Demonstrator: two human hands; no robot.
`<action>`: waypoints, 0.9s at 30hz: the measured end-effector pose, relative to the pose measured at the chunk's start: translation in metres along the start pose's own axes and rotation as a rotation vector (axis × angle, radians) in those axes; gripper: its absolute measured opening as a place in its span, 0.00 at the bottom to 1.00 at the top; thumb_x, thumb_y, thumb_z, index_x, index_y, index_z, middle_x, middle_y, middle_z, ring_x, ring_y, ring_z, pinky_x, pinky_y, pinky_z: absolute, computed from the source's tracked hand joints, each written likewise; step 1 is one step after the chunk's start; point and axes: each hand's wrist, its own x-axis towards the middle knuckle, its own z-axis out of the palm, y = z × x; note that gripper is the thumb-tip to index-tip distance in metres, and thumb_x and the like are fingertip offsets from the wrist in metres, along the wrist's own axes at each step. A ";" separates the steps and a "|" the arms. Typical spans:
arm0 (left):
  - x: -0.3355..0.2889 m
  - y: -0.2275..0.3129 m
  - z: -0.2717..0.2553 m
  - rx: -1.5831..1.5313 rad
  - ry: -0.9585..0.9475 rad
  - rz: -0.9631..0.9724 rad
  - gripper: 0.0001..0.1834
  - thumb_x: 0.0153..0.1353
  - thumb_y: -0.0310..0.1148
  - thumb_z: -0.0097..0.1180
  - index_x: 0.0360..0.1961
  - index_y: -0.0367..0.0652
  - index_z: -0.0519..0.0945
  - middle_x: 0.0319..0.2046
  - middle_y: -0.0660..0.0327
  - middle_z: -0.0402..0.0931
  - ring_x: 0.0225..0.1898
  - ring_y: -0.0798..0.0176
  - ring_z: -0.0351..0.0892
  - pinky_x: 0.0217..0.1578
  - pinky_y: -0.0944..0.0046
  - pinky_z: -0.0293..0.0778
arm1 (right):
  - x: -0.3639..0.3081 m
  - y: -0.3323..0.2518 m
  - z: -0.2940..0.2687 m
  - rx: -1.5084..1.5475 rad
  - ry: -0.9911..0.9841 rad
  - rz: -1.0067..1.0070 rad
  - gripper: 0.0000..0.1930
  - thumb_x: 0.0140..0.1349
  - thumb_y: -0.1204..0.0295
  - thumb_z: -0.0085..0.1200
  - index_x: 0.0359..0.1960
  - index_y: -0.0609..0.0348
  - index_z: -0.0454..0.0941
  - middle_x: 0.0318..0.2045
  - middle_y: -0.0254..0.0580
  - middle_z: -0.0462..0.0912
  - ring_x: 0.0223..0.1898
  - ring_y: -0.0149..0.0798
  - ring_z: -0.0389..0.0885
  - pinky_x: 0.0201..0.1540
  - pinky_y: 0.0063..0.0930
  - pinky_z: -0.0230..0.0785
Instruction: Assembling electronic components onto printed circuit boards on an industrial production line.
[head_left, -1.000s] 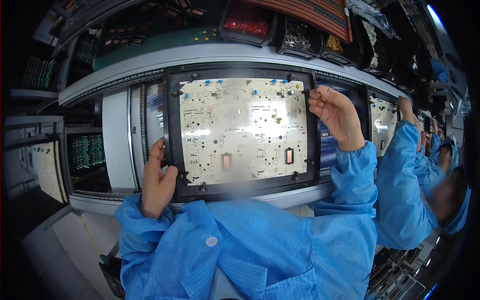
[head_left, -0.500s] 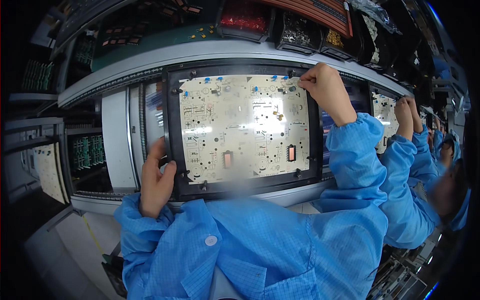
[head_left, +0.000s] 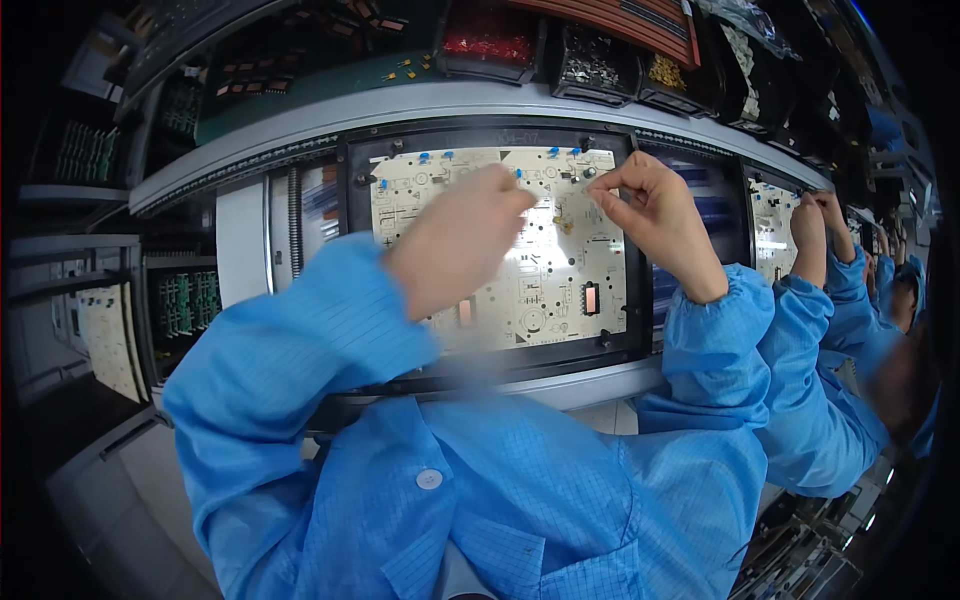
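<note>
A cream circuit board (head_left: pixel 545 270) lies in a black frame (head_left: pixel 637 300) in front of me. My right hand (head_left: pixel 660 215) is at the board's far right corner, thumb and index finger pinched together; whatever they hold is too small to make out. Smeared by motion, my left hand (head_left: pixel 460 230) hovers over the middle of the board and hides much of its left half. Small blue parts (head_left: pixel 554 153) stand along the far edge. Yellowish parts (head_left: pixel 565 226) sit between the hands, and a dark chip with a pink top (head_left: pixel 590 299) is fitted at the near right.
Behind the rail (head_left: pixel 400 110) stand bins of red parts (head_left: pixel 490 45), silvery parts (head_left: pixel 597 72) and yellow parts (head_left: pixel 668 72). Loose chips lie on a green mat (head_left: pixel 330 85). At the right, a co-worker's hands (head_left: pixel 812 225) are over another framed board (head_left: pixel 775 220).
My left hand has left the frame's left edge and swung right and up over the board. My right hand has shifted slightly down and right, still pinched. The framed board sits slightly further right.
</note>
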 end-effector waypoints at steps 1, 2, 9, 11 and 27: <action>0.010 0.000 0.011 -0.028 -0.045 -0.053 0.11 0.58 0.22 0.54 0.44 0.36 0.78 0.39 0.49 0.72 0.40 0.47 0.77 0.42 0.57 0.75 | -0.002 0.001 -0.001 0.006 0.002 -0.006 0.06 0.57 0.76 0.62 0.36 0.63 0.84 0.25 0.28 0.66 0.25 0.23 0.57 0.27 0.20 0.50; 0.017 -0.003 0.021 -0.023 -0.049 -0.055 0.11 0.58 0.22 0.54 0.44 0.36 0.78 0.39 0.49 0.72 0.40 0.47 0.77 0.42 0.57 0.75 | -0.004 0.003 -0.002 0.000 -0.004 -0.002 0.06 0.58 0.76 0.61 0.36 0.64 0.83 0.25 0.27 0.67 0.25 0.22 0.59 0.27 0.19 0.52; 0.035 -0.010 0.040 0.058 -0.082 0.039 0.07 0.53 0.19 0.52 0.35 0.34 0.77 0.36 0.50 0.72 0.40 0.47 0.76 0.41 0.55 0.75 | -0.013 0.021 -0.006 0.241 -0.022 0.164 0.03 0.61 0.78 0.59 0.36 0.64 0.80 0.30 0.25 0.74 0.27 0.16 0.65 0.31 0.11 0.60; 0.036 -0.009 0.039 0.052 -0.090 0.040 0.06 0.52 0.19 0.53 0.33 0.34 0.76 0.36 0.50 0.72 0.40 0.47 0.76 0.41 0.55 0.75 | -0.011 0.020 -0.004 0.212 -0.009 0.131 0.03 0.60 0.78 0.60 0.35 0.64 0.81 0.29 0.25 0.73 0.27 0.17 0.64 0.30 0.12 0.58; -0.046 -0.014 -0.062 -0.339 0.080 -0.563 0.08 0.61 0.21 0.57 0.41 0.32 0.81 0.34 0.60 0.81 0.35 0.74 0.79 0.37 0.74 0.75 | 0.025 -0.036 0.037 -0.167 -0.141 -0.380 0.05 0.55 0.78 0.61 0.33 0.63 0.80 0.29 0.42 0.71 0.35 0.43 0.72 0.37 0.33 0.66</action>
